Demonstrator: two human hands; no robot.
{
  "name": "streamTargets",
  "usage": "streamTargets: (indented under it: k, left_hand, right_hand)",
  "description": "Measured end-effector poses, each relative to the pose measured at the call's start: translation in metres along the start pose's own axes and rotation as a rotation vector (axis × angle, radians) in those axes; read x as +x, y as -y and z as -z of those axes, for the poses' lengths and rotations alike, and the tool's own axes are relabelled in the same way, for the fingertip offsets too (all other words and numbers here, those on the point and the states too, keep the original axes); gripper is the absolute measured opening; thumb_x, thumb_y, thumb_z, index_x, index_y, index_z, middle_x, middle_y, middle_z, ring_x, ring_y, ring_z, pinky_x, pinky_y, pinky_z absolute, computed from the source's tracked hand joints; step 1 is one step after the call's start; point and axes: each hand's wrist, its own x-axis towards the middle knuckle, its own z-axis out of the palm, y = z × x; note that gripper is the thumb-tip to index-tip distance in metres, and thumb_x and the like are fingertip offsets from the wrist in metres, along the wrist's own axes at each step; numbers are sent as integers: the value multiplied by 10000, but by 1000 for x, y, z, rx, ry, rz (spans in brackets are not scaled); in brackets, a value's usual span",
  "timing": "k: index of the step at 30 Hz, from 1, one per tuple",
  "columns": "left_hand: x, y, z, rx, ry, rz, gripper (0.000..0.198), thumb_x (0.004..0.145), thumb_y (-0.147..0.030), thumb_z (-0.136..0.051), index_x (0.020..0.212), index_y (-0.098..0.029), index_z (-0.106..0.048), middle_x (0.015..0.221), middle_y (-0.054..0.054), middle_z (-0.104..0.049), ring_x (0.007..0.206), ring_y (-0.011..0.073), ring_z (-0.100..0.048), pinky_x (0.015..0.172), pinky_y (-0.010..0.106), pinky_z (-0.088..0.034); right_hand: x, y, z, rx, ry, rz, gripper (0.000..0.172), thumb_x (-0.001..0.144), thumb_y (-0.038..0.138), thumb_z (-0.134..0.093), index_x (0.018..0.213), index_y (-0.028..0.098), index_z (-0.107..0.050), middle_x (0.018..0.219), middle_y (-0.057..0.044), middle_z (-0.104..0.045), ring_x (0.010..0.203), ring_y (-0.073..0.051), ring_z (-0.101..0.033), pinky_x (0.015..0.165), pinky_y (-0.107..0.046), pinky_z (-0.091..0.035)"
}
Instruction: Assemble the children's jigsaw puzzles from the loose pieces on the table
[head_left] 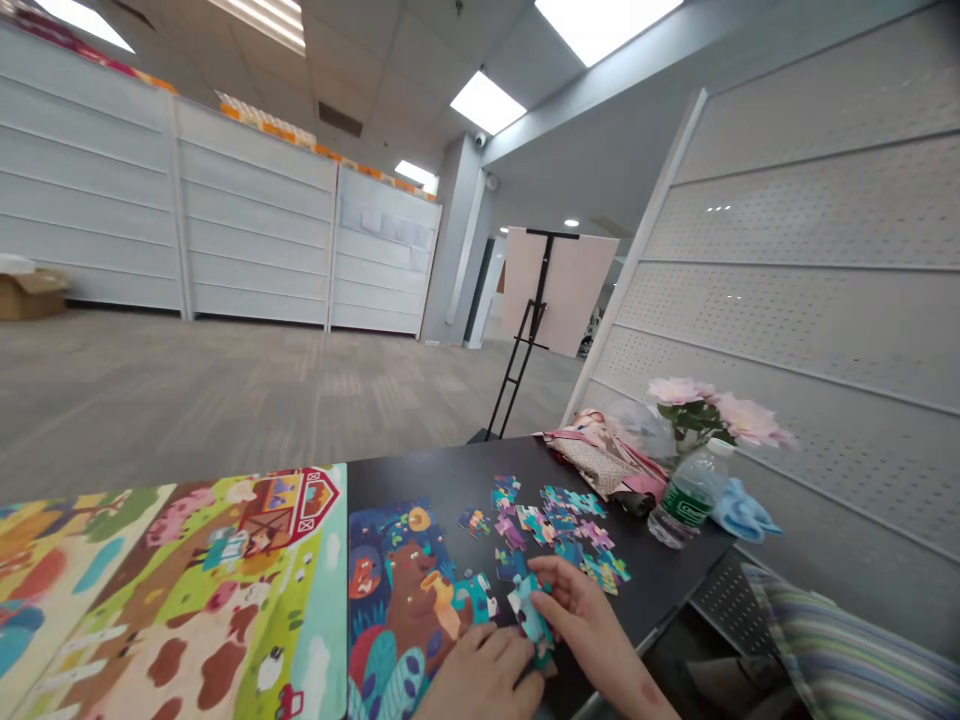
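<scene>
Blk table [420,480]: R hand [577,620], L hand [480,675] curled on teal pc [531,618]

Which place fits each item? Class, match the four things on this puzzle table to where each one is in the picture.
Column 1
1. Teal jigsaw piece
2. Plastic water bottle
3. Pink flowers
4. Farm puzzle board

Column 2
A. Above the bottle, in front of the perforated partition
B. Between the left hand and right hand
C. Beside a blue cloth
D. Left of the bear puzzle board

Right pairs: 1-B, 2-C, 3-A, 4-D
</scene>
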Motion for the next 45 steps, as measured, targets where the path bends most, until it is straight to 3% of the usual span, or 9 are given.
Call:
streamTargets:
  k: [5,10,14,19,22,29,35,38,45]
  left_hand:
    - [-13,13,42,-40,77,212,235,935,-377,-657,1120,-231,-654,1155,70,-673,1060,286,-611,913,396,-474]
    - [-25,19,70,-132,41,401,251,920,-358,-601,1141,-246,-643,1273,71,-612,1197,309,-529,1028,459,-412]
    - [-24,16,71,-137,110,422,267,903,-342,-601,1143,-232,-646,1263,81,-606,1189,315,-520,1019,468,-418]
    - [-26,13,78,-140,116,396,258,883,-309,-603,1126,-232,-644,1251,75,-608,1176,306,-524,1014,456,-413]
    - [-30,12,81,-171,72,388,300,902,-323,-583,1190,-253,-629,1266,64,-603,1188,299,-521,1027,447,-402]
    - [-31,18,63,-153,40,355,505,921,-340,-557,1424,-303,-529,1426,70,-544,1279,317,-476,1108,493,-335]
    - [-27,14,61,-123,-6,366,425,908,-336,-556,1330,-299,-593,1357,88,-570,1230,325,-492,1054,515,-366]
    - [-28,13,61,-117,6,368,425,910,-328,-552,1332,-297,-589,1360,87,-563,1231,326,-486,1060,516,-356]
    - [-31,17,56,-149,3,359,446,917,-331,-557,1364,-317,-566,1401,68,-550,1267,320,-475,1091,517,-333]
  right_hand:
    - [39,-5,-13,-111,71,111,354,804,434,-654,1047,181,-705,825,-14,-663,713,-174,-588,686,-300,-486]
    - [59,-2,-10,-174,144,175,291,809,357,-634,1046,194,-682,902,-15,-666,743,-165,-569,716,-296,-469]
    - [59,8,-5,-217,239,230,244,858,331,-567,1035,203,-675,919,-15,-680,813,-171,-600,744,-286,-480]
    - [52,22,-9,-344,355,292,218,820,181,-557,929,214,-743,747,29,-666,673,-139,-553,645,-249,-416]
    - [48,27,-11,-403,367,351,254,778,108,-574,927,226,-743,876,15,-698,770,-152,-584,717,-257,-427]
    - [40,25,-13,-469,291,392,273,763,68,-592,939,244,-703,974,-7,-661,937,-192,-590,842,-294,-442]
    - [30,14,-5,-448,176,359,207,888,141,-536,993,230,-692,1033,-44,-658,1021,-215,-601,933,-339,-444]
    - [22,9,1,-439,148,314,252,847,201,-637,1091,217,-698,1107,-68,-654,1053,-238,-606,955,-361,-449]
    - [20,6,-5,-406,113,229,314,765,167,-657,1074,213,-696,1048,-45,-676,991,-222,-615,911,-333,-475]
